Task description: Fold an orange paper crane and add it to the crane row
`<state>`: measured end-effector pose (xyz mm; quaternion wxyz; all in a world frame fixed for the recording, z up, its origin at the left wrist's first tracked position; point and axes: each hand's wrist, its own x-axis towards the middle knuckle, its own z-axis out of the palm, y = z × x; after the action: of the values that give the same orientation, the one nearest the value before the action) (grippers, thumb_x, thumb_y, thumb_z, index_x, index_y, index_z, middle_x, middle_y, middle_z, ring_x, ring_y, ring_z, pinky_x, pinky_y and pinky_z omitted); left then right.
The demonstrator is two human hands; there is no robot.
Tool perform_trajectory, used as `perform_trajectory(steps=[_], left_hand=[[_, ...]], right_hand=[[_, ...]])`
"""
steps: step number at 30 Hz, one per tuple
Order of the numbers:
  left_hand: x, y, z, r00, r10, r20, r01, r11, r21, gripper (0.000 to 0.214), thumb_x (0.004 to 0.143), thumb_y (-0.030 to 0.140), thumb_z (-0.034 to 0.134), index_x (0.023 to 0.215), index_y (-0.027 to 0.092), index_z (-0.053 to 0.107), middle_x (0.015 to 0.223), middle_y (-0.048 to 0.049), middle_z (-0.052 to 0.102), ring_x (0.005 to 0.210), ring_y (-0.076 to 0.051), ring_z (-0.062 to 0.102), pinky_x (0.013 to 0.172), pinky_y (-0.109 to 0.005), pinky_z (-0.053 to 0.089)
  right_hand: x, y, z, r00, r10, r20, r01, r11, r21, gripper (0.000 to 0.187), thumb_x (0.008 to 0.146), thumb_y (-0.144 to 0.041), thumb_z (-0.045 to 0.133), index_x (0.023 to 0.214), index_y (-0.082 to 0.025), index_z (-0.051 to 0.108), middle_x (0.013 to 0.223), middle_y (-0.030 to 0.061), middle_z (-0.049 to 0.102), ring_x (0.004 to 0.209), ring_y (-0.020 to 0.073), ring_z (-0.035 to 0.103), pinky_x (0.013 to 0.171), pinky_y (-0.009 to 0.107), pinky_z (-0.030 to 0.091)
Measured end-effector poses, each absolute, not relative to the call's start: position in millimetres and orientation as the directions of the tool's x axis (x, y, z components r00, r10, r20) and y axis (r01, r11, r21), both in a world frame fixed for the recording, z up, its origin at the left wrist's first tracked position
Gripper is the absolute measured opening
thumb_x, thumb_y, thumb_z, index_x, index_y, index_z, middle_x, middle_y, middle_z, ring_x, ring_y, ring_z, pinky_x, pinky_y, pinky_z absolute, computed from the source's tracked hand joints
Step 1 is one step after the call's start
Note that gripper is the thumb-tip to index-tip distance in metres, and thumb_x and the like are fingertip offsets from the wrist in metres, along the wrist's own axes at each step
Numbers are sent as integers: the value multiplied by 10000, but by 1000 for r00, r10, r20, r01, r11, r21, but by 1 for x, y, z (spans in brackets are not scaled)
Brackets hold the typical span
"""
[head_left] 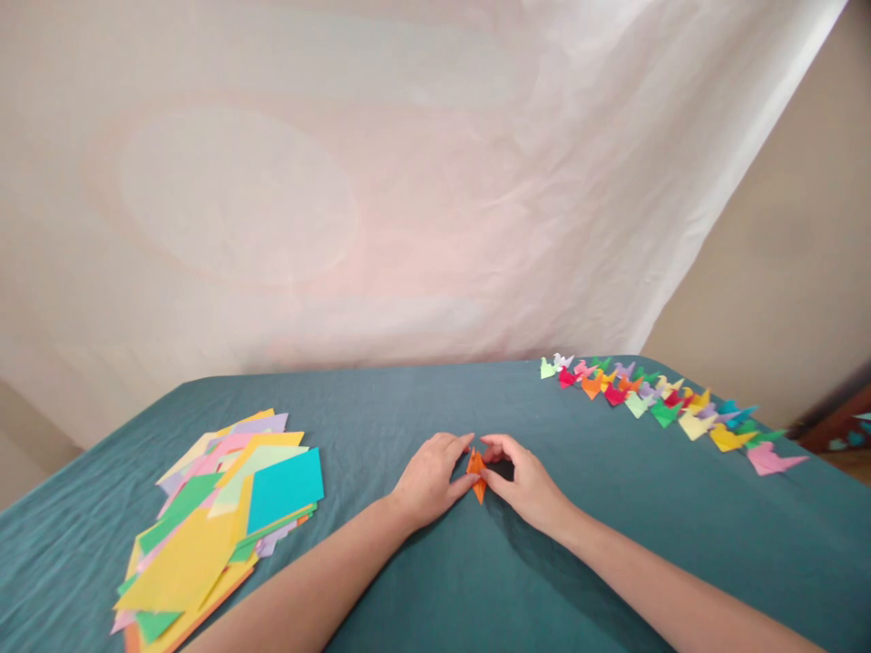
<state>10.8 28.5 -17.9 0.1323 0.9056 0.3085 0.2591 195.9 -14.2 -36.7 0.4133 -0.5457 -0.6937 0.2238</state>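
Observation:
A small piece of folded orange origami paper (479,488) lies at the middle of the table, narrow and pointed toward me, with split tips at its far end. My left hand (434,479) grips its left side, the thumb pressed on the paper and the fingers curled beyond it. From the other side my right hand (527,481) pinches the same piece, its thumb near the centre and its index finger arched over the far end. Parts of the paper are hidden under both thumbs.
A loose pile of coloured paper sheets (197,553) spreads over the left of the table, a blue sheet (286,490) on top. Rows of folded paper birds (665,413) run along the right edge. Dark green cloth (422,599) covers the table; a pale sheet (408,181) hangs behind.

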Motion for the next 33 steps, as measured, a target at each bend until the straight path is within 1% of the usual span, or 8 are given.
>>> perform_trajectory(steps=[3,6,10,15,20,27,30,33], left_hand=[[10,30,-20,672,632,385,497,-771,399,516,826,351,580,1285,191,410,1122,-96,546,1041,-220,507,919,-389,412],[10,30,-19,672,625,397,494,-778,388,522,824,348,583,1286,184,403,1131,-96,532,1053,-221,490,934,-391,395],[11,27,-14,675,623,395,497,-780,379,481,834,347,567,1266,195,420,1024,-74,547,968,-214,506,886,-387,414],[11,25,-10,673,630,387,508,-775,377,389,840,343,558,1190,197,473,919,-52,536,870,-199,502,816,-362,428],[11,25,-11,667,619,414,486,-783,388,306,818,321,592,1078,186,504,993,-61,527,931,-205,492,828,-344,423],[12,23,-11,587,689,425,579,-724,373,296,824,401,564,1011,175,519,1012,-73,533,965,-227,502,840,-384,417],[11,26,-13,560,715,418,544,-698,465,342,810,417,579,1046,177,521,1033,-78,539,985,-227,507,865,-396,412],[11,31,-15,547,745,382,392,-631,669,434,747,372,666,1097,181,495,1037,-70,553,978,-204,530,870,-366,425]], right_hand=[[194,-17,-35,-51,942,332,561,302,-771,342,771,-208,553,1109,-218,502,926,33,635,869,185,597,813,363,451],[193,-20,-32,-15,927,375,648,295,-702,363,759,-213,563,1117,-221,506,963,42,626,928,208,572,847,399,416],[194,-20,-32,-29,929,369,690,285,-665,353,758,-208,561,1107,-219,511,881,28,642,898,214,574,845,413,396],[194,-16,-35,-52,942,332,637,287,-715,346,756,-200,564,1095,-220,503,796,2,649,836,209,598,824,399,414],[191,-19,-33,-54,944,325,553,299,-777,325,767,-180,542,1087,-218,499,802,-1,640,808,189,608,797,358,449],[189,-23,-26,-16,916,402,448,366,-816,296,800,-184,500,1094,-213,482,817,9,616,826,173,611,839,350,473],[189,-25,-25,-23,896,444,434,409,-803,293,819,-191,486,1112,-214,473,864,27,610,891,182,604,860,353,475],[188,-28,-23,-57,872,486,471,453,-757,252,836,-193,478,1086,-218,491,908,39,602,923,182,592,878,351,463]])
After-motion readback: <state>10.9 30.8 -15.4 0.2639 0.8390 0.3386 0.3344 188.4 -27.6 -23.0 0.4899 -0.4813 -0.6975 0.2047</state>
